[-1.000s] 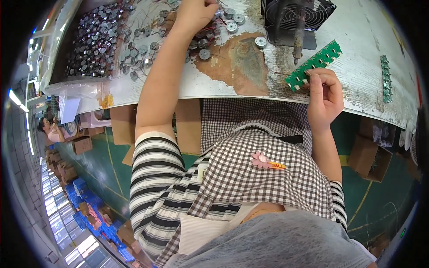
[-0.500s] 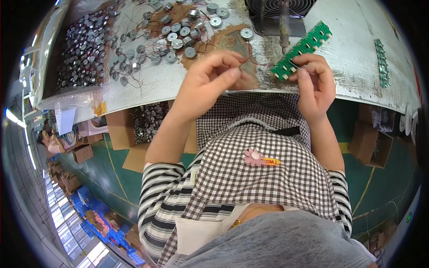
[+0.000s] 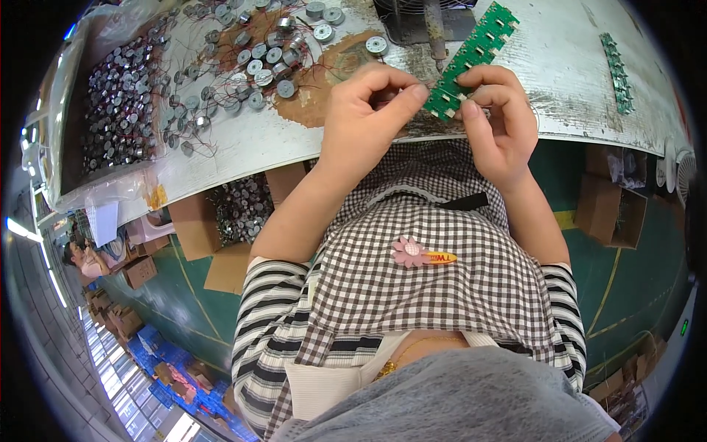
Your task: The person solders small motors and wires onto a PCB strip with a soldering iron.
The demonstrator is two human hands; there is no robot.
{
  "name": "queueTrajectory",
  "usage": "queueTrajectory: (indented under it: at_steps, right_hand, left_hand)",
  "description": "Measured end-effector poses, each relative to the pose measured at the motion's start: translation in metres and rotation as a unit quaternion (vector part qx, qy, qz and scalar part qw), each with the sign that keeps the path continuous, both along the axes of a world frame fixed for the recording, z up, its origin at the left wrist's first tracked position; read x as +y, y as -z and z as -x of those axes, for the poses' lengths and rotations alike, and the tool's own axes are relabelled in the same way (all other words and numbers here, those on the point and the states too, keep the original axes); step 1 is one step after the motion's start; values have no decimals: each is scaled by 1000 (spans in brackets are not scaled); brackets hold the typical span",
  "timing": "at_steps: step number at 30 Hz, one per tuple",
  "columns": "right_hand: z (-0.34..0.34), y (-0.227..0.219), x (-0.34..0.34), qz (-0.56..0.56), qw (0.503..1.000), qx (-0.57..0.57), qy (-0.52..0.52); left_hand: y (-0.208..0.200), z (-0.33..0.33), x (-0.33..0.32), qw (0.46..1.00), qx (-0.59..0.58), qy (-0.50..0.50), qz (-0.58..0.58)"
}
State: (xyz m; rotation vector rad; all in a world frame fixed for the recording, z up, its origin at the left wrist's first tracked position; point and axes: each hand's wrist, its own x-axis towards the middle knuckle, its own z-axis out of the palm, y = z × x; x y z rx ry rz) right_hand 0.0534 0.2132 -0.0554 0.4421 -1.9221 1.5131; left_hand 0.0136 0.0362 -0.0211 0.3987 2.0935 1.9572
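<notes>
- The left hand point(image 3: 368, 107) has moved right, to the lower end of the long green rectangular circuit board point(image 3: 471, 55).
- Right hand point(image 3: 504, 125) grips its right edge over the worn white tabletop point(image 3: 567, 85); left fingertips pinched, contents unclear.
- Probably light, stiff, fragile: hold by edges.

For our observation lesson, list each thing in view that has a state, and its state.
Long green circuit board: held, slanting
Bare right hand: gripping the board
Bare left hand: pinched, by the board
Round silver metal motors: scattered, some heaped
Brown cardboard box, right: open
</notes>
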Motion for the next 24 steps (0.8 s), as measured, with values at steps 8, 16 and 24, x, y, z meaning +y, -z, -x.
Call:
queueTrajectory:
  at_steps: [8, 16, 24]
  right_hand:
    - [4, -4, 0, -30, 999, 28, 18]
    - [8, -11, -3, -33, 998, 28, 44]
    - [3, -9, -1, -48, 998, 34, 38]
  left_hand:
    - [-1, 9, 14, 1000, 10, -2, -30]
    - [-4, 14, 15, 1000, -10, 11, -15]
    - [-8, 7, 14, 999, 16, 5, 32]
